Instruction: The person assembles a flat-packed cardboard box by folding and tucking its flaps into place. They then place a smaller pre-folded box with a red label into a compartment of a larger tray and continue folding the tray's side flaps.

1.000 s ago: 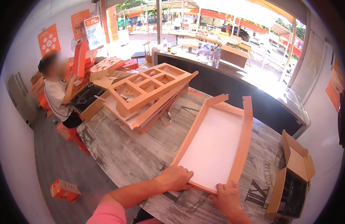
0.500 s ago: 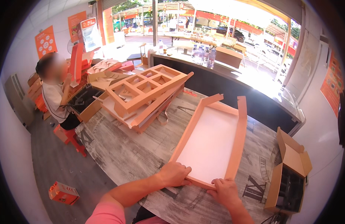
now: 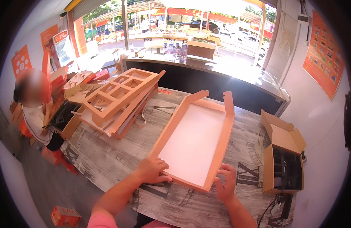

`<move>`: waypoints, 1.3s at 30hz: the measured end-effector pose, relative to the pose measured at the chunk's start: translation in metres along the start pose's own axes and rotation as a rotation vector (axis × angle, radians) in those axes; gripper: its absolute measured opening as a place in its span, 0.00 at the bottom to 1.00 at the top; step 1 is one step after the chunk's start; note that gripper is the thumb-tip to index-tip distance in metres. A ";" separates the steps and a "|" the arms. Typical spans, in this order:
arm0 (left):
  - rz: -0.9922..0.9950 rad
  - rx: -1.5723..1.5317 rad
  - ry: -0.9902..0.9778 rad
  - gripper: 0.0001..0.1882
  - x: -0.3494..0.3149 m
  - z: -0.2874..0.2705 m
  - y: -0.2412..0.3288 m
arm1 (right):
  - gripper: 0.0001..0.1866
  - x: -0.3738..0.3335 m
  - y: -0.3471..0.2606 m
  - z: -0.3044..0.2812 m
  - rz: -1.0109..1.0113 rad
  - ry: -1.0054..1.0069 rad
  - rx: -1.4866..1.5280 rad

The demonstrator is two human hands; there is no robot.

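Note:
A shallow orange-brown cardboard tray (image 3: 187,142) with a white bottom lies on the table in front of me, its far corner flaps sticking up and outward. My left hand (image 3: 153,170) grips the tray's near left corner, fingers bent over the wall and thumb along the near edge. Just outside the near right corner is my right hand (image 3: 226,183), its thumb and fingers apart with nothing between them. To the left, a cardboard frame with square openings (image 3: 114,99) rests at a tilt on other cardboard trays (image 3: 133,108).
On the right stands a lidded cardboard box (image 3: 282,167) with black contents. A person (image 3: 35,110) sits at left beside an orange stool (image 3: 59,159) and piled cardboard. Beyond the wood-patterned table (image 3: 101,152), a dark counter (image 3: 217,87) carries water bottles (image 3: 176,52). An orange carton (image 3: 65,216) is on the floor.
My right hand has let go of the tray's near edge and moved outside its right corner. My left hand has shifted onto the left corner. The whole view has swung to the right.

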State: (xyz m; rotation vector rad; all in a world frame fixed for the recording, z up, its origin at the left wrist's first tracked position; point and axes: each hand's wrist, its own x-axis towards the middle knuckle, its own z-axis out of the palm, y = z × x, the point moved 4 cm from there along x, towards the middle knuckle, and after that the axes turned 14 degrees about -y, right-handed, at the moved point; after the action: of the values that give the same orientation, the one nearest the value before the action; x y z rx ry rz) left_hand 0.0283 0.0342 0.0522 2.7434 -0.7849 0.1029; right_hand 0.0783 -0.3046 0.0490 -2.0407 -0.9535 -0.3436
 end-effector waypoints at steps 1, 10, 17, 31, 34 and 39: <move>0.028 0.006 0.014 0.27 -0.007 -0.003 -0.007 | 0.10 -0.001 0.007 0.001 0.050 0.052 0.053; -0.137 0.026 0.269 0.16 0.028 -0.047 -0.078 | 0.04 -0.029 0.064 0.024 0.301 0.092 0.378; -0.163 -0.165 -0.035 0.38 0.149 -0.009 0.032 | 0.06 -0.012 0.033 0.017 0.116 -0.040 0.105; -0.119 -0.160 -0.429 0.17 0.183 0.038 0.037 | 0.12 -0.014 0.014 -0.025 -0.083 0.110 -0.122; -0.052 -0.046 -0.444 0.15 0.162 0.023 0.025 | 0.11 -0.016 0.007 -0.029 -0.151 0.106 -0.181; -0.104 0.212 -0.503 0.08 0.137 0.019 -0.015 | 0.07 -0.014 -0.027 -0.028 -0.244 0.088 -0.147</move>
State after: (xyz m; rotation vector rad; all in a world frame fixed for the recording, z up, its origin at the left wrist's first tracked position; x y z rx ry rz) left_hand 0.1521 -0.0284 0.0500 3.0467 -0.7821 -0.5774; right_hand 0.0521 -0.3240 0.0744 -2.0239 -1.1541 -0.6463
